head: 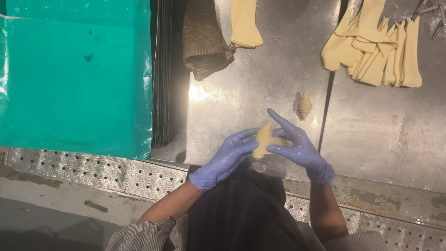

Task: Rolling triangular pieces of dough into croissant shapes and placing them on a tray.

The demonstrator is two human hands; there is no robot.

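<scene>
Green plastic sheet (74, 79): covers the bench's left end. Stack of dark trays (162, 74): just beside it. Quilted brown cloth (203, 39): far edge. Folded dough strip (245, 23): touching the cloth. Left hand (227, 158), purple glove: near edge, fingers curled around the dough piece (265, 138). Right hand (297, 144), purple glove: thumb and lower fingers pinch the same piece, index finger extended. Rolled croissant (304, 105): mid-bench, apart from the hands. Pile of cut dough triangles (376, 51): far right corner.
</scene>
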